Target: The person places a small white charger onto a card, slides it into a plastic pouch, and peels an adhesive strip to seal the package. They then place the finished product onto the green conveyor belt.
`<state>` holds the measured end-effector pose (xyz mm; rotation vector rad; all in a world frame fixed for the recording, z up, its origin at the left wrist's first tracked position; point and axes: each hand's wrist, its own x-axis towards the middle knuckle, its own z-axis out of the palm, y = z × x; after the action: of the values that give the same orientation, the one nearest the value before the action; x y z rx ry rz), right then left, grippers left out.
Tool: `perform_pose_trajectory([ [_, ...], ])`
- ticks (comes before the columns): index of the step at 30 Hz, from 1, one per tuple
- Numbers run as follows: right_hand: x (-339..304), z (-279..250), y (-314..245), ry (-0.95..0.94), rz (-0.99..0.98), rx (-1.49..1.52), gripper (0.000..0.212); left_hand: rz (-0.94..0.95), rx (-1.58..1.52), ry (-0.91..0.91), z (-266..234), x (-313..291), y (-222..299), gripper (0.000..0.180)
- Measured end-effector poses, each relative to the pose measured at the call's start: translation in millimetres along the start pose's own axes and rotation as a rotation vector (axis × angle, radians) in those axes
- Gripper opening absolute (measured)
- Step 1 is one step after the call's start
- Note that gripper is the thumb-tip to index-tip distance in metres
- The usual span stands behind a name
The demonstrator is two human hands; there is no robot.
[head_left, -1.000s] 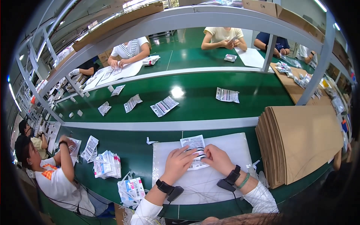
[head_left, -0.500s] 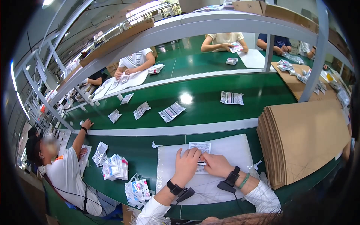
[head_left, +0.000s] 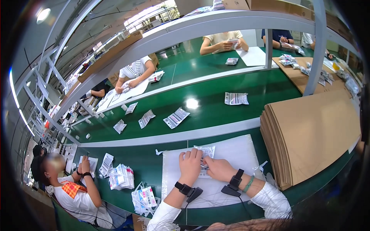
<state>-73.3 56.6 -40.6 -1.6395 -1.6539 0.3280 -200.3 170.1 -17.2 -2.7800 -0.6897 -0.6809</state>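
In front of me a clear printed pouch (head_left: 208, 151) lies on a white foam sheet (head_left: 171, 158). My left hand (head_left: 190, 169) is closed over the pouch's left side, fingers bent together, the fingertips mostly out of sight. From the right, my right hand (head_left: 220, 169) pinches the middle of the same pouch between thumb and forefinger. Both hands almost meet there, covering much of the pouch. What is inside it cannot be made out.
Left of the sheet are a stack of white packets (head_left: 121, 177) and blue-and-white printed cards (head_left: 145, 197). A tall stack of brown cardboard (head_left: 308, 138) stands right. Several silver pouches (head_left: 176, 117) lie on the green belt ahead. A co-worker (head_left: 73, 188) sits at the left.
My hands stay on the pouch with small finger shifts. The co-worker at left has drawn the outstretched arm back from the belt, both hands now together. The view has tilted slightly.
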Motion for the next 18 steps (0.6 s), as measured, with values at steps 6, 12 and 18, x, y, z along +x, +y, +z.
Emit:
perform_pose_trajectory([
  [6,-18.4,-37.6,-7.5,-0.126,0.057,-0.262,0.034,-0.030,-0.378,-0.162,-35.5,-23.1,-3.2,0.039],
  [12,-30.4,-60.3,-15.0,-0.049,-0.140,-0.277,0.040,0.143,-0.460,-0.163,-34.4,-53.9,-25.6,0.051],
  [18,-34.2,-61.1,0.7,-0.167,-0.159,-0.373,0.043,0.239,-0.385,-0.217,-28.7,-57.3,-32.4,0.048],
])
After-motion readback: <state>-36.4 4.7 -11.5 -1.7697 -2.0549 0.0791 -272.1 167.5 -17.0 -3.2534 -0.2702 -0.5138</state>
